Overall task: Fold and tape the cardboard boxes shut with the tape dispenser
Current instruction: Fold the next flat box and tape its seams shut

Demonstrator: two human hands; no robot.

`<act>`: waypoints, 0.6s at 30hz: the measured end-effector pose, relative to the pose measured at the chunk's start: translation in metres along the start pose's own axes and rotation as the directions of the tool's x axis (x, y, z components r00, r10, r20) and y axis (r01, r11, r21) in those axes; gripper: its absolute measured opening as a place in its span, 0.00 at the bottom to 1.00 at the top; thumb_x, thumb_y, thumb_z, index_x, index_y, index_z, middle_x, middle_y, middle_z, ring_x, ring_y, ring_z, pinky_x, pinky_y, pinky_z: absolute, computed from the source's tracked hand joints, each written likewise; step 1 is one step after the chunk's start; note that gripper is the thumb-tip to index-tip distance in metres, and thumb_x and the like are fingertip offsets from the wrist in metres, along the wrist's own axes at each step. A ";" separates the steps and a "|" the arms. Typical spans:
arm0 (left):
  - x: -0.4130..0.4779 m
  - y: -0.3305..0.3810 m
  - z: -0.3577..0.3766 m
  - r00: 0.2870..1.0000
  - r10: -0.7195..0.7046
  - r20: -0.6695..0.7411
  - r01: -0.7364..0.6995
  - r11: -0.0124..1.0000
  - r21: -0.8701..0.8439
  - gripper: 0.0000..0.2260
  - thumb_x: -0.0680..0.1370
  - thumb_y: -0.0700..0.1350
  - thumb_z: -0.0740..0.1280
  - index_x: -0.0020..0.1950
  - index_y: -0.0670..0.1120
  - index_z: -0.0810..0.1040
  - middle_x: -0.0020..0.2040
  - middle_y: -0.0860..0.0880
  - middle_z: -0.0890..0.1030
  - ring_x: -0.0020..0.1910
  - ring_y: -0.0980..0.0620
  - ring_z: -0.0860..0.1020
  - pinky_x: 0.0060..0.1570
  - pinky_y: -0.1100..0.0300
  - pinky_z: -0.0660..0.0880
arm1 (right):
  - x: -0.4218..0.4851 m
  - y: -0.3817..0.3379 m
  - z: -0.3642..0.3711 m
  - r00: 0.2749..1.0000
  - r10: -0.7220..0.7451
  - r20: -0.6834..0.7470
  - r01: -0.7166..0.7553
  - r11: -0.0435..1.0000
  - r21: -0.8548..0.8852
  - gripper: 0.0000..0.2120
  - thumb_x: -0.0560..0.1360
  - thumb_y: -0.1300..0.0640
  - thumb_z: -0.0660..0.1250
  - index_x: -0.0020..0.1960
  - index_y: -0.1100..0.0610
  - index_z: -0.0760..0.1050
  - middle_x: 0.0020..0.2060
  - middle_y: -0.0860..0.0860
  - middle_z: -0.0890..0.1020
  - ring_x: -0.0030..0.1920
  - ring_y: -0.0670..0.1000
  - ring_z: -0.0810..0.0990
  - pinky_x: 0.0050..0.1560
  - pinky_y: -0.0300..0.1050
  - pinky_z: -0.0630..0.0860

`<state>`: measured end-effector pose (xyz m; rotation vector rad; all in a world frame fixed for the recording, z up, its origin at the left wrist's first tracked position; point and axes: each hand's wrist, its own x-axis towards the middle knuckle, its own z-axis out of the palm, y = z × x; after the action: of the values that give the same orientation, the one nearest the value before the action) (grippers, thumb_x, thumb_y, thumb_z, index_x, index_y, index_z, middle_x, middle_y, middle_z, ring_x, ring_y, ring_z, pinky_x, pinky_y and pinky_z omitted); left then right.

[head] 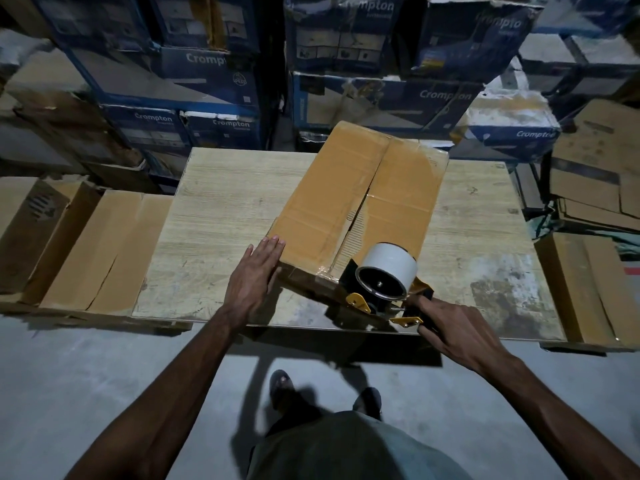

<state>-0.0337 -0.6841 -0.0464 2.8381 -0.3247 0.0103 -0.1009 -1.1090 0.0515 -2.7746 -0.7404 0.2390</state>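
Note:
A long brown cardboard box [360, 199] lies on the wooden table [221, 216], its two top flaps folded down with a narrow gap along the middle seam. My left hand [254, 278] lies flat with straight fingers against the box's near left corner. My right hand [450, 327] grips the handle of the black and yellow tape dispenser [381, 282], which carries a white tape roll. The dispenser sits at the box's near end, at the bottom of the seam.
Flattened and folded brown boxes [100, 251] lie on the floor left of the table, and more boxes [588, 285] stand at the right. Stacked blue printed cartons [388, 95] form a wall behind the table. My feet stand on grey concrete floor [104, 368] below.

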 end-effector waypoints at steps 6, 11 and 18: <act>-0.012 0.074 0.016 0.995 0.077 0.056 -0.078 0.997 0.020 0.30 0.85 0.41 0.53 0.84 0.49 0.42 0.83 0.49 0.39 0.82 0.48 0.39 0.77 0.50 0.31 | 0.001 0.001 0.001 1.000 -0.005 -0.011 0.005 1.000 -0.027 0.22 0.77 0.53 0.70 0.68 0.45 0.67 0.48 0.49 0.85 0.34 0.53 0.79 0.29 0.44 0.68; -0.019 0.122 0.035 0.985 0.143 0.099 -0.145 0.989 0.012 0.21 0.85 0.41 0.61 0.79 0.45 0.67 0.83 0.47 0.44 0.82 0.48 0.40 0.76 0.51 0.29 | -0.001 0.000 0.003 1.000 0.003 -0.024 -0.003 1.000 0.004 0.22 0.77 0.54 0.69 0.70 0.46 0.68 0.52 0.49 0.85 0.37 0.54 0.81 0.31 0.48 0.75; -0.017 0.127 0.042 0.977 0.186 0.108 -0.193 0.980 0.057 0.16 0.75 0.35 0.71 0.63 0.43 0.82 0.81 0.42 0.63 0.82 0.47 0.56 0.80 0.49 0.48 | -0.002 0.001 0.004 1.000 -0.002 -0.003 0.002 1.000 -0.015 0.23 0.78 0.52 0.69 0.71 0.45 0.67 0.52 0.48 0.84 0.38 0.52 0.82 0.32 0.44 0.69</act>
<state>-0.0797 -0.8103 -0.0519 2.8682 -0.6284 -0.0871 -0.1033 -1.1102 0.0478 -2.7874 -0.7479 0.2301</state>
